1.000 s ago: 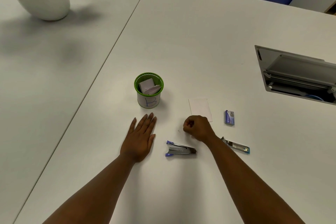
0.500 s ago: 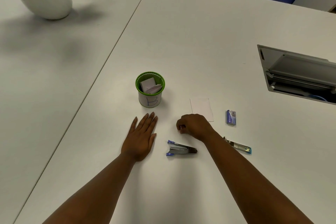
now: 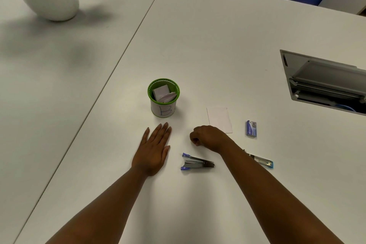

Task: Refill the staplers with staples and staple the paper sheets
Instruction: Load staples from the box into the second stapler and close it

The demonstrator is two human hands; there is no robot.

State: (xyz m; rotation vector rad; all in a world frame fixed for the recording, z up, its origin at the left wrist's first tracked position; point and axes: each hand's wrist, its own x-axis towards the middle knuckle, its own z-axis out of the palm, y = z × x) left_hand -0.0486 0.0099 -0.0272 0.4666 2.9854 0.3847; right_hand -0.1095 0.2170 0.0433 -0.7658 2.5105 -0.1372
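Head view: the left hand (image 3: 153, 149) lies flat and empty on the table (image 3: 217, 35); the right hand (image 3: 208, 136) is curled, its contents unclear, above the open stapler (image 3: 197, 163). Paper sheet (image 3: 219, 119) and staple box (image 3: 251, 128) lie beyond. Any strip should be seated squarely in the stapler's channel.

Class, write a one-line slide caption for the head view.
Left hand flat on table, right hand curled above an open stapler.
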